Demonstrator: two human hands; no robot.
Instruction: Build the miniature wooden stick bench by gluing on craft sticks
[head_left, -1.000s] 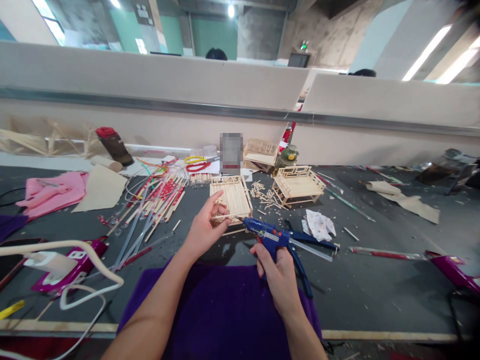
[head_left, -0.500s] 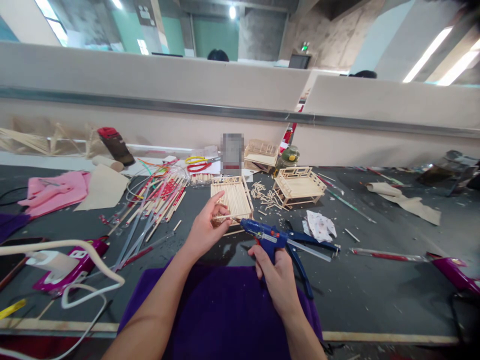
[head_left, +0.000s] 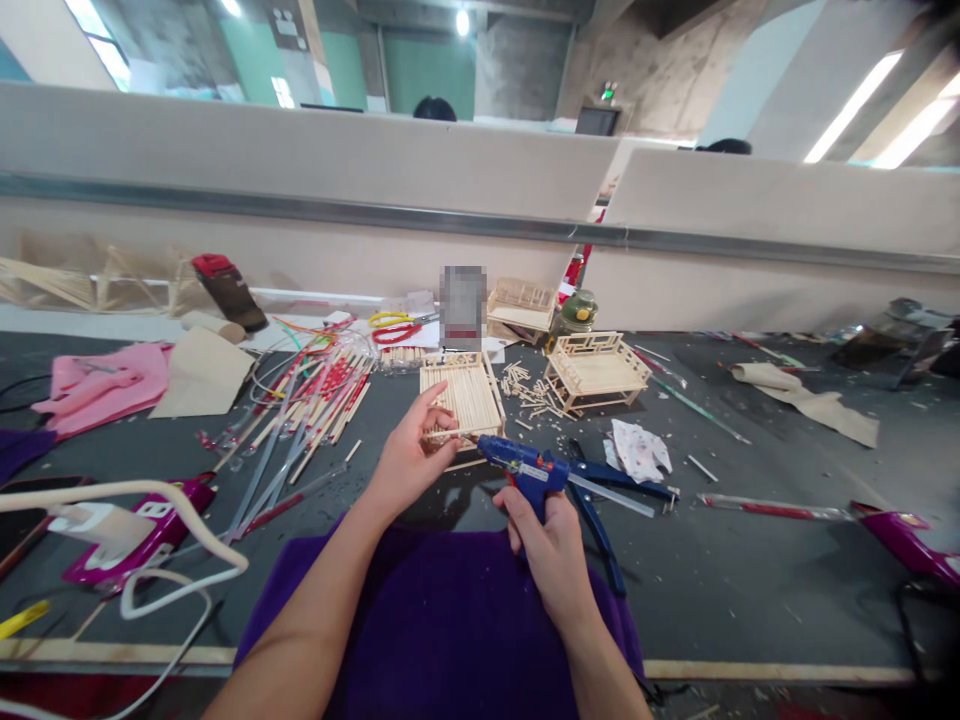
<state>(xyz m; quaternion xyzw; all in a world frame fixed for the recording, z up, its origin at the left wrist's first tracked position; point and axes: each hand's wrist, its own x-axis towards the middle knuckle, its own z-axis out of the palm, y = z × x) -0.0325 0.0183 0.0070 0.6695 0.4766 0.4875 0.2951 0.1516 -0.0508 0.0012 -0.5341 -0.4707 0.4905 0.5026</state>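
My right hand [head_left: 546, 520] grips a blue hot glue gun [head_left: 525, 468] with a clear glue stick [head_left: 611, 495] jutting from its back. The gun's nozzle points left, close to the end of a thin wooden stick [head_left: 442, 434]. Between thumb and fingers, my left hand [head_left: 412, 450] pinches that stick, above the near edge of a small slatted wooden model [head_left: 469, 393]. From this angle I cannot tell whether nozzle and stick touch. Beyond the gun stands a finished-looking miniature wooden bench [head_left: 596, 368], with a second bench [head_left: 523, 305] further back.
Dark blue pliers [head_left: 596, 515] lie under and beside the gun. Crumpled tissue [head_left: 637, 452] and short stick offcuts [head_left: 529, 392] lie nearby. Left are a pile of sticks and glue sticks [head_left: 315, 400], scissors [head_left: 397, 328] and a purple power strip [head_left: 142, 540] with white cable. A partition rises behind.
The glue gun and my right hand have shifted very slightly left, along with a small drift of the whole view. Both hands keep their hold.
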